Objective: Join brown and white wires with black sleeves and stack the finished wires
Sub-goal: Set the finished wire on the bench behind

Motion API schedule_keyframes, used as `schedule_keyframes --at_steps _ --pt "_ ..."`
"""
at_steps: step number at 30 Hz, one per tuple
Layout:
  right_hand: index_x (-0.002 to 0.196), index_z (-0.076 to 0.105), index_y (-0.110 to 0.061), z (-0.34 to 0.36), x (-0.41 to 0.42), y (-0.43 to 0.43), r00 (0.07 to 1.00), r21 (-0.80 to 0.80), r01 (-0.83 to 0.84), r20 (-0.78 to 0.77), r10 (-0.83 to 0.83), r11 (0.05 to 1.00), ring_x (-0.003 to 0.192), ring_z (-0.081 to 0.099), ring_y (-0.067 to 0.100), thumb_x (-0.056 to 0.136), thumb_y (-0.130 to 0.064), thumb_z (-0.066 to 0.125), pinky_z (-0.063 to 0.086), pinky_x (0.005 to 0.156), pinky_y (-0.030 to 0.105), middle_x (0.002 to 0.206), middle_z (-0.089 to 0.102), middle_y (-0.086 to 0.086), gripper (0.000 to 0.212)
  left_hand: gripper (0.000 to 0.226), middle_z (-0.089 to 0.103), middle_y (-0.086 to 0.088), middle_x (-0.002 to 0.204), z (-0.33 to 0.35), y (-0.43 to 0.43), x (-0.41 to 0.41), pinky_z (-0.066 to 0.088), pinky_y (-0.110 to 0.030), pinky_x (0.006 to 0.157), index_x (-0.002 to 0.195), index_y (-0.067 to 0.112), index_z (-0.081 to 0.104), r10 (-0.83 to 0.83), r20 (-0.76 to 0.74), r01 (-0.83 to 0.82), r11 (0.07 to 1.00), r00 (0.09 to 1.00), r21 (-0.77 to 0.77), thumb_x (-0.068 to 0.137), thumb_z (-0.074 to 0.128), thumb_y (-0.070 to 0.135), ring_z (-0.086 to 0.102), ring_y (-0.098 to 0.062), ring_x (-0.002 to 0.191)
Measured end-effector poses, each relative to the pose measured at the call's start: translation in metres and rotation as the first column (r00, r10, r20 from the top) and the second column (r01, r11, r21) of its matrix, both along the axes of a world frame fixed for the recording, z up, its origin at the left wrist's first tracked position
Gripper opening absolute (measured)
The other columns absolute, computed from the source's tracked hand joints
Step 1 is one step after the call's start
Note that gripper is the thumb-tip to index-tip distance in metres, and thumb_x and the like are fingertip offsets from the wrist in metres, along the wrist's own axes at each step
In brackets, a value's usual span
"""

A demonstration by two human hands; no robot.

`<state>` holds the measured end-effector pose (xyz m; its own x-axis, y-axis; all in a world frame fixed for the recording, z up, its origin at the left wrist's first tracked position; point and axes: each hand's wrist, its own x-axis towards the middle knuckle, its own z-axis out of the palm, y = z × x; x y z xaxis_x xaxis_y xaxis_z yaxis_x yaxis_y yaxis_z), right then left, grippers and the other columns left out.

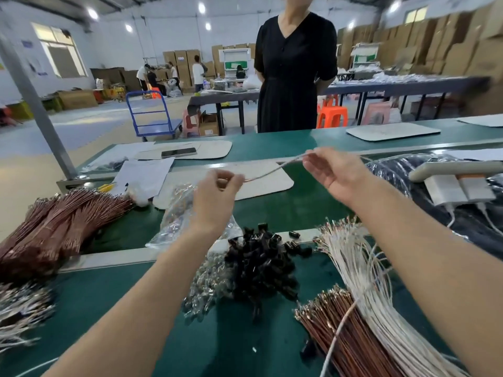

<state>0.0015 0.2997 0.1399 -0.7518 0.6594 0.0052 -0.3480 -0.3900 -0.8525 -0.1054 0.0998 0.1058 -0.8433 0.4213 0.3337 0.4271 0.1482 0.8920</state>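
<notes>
This is a factory assembly hall. Long green counters (pixel 285 210) carry bundles of brown wires (pixel 359 349) and white wires (pixel 362 268), while stacked cardboard boxes (pixel 449 47) line the walls and a blue trolley (pixel 163 126) stands on the open floor.

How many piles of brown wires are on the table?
2. The left pile sits by the left edge; the right pile sits at the bottom right, beside the white wires. More may be hidden.

Warehouse hall: cardboard boxes (pixel 446 47), window (pixel 58 50), ceiling lights (pixel 92 13).
</notes>
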Motion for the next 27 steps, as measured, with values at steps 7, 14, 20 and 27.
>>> schedule_keyframes --at_steps 7,14,20,27 --pt "0.096 0.053 0.002 -0.065 -0.046 0.067 0.925 -0.158 0.117 0.377 -0.049 0.98 0.086 0.063 0.026 0.101 0.002 0.05 0.061 0.057 0.029 0.105 0.055 0.021 0.005 0.022 0.07 -0.008 0.116 -0.047 0.069 -0.069 0.042 -0.043 0.107 0.12 0.017 0.067 -0.161 -0.381 -0.158 0.716 0.911 -0.68 0.104 0.055 0.026 0.059 -0.029 0.115" --pt "0.152 0.025 -0.014 -0.075 -0.058 0.075 0.917 -0.284 0.079 0.396 0.042 0.956 0.138 0.034 0.055 0.101 -0.01 0.049 0.046 0.107 0.047 0.163 0.002 0.025 0.056 0.023 0.07 -0.008 0.117 -0.08 0.089 -0.088 0.028 -0.041 0.104 0.117 0.023 0.067 -0.348 -0.42 -0.257 0.428 0.838 -0.866 0.105 0.048 0.027 0.05 -0.029 0.123" --pt "0.135 0.043 -0.007 -0.048 -0.036 0.021 0.886 0.048 -0.129 0.455 0.093 0.99 0.109 0.061 0.036 0.102 -0.017 0.05 0.054 0.097 0.039 0.134 0.05 0.028 0.035 0.037 0.064 -0.004 0.132 -0.046 0.058 -0.063 0.029 -0.047 0.116 0.138 0.02 0.055 -0.238 -0.44 -0.159 0.703 0.866 -0.693 0.107 0.041 0.033 0.05 -0.027 0.129" --pt "0.116 0.061 -0.032 -0.048 0.032 -0.078 0.86 0.512 -0.267 0.509 -0.038 0.816 0.094 0.07 0.012 0.103 -0.029 0.05 0.057 0.087 0.033 0.105 0.073 -0.007 0.018 0.027 0.06 0.02 0.106 -0.068 -0.084 0.028 0.046 -0.035 0.096 0.12 0.027 0.062 -0.051 -0.421 -0.109 0.932 0.906 -0.346 0.1 0.047 0.036 0.054 -0.005 0.104"
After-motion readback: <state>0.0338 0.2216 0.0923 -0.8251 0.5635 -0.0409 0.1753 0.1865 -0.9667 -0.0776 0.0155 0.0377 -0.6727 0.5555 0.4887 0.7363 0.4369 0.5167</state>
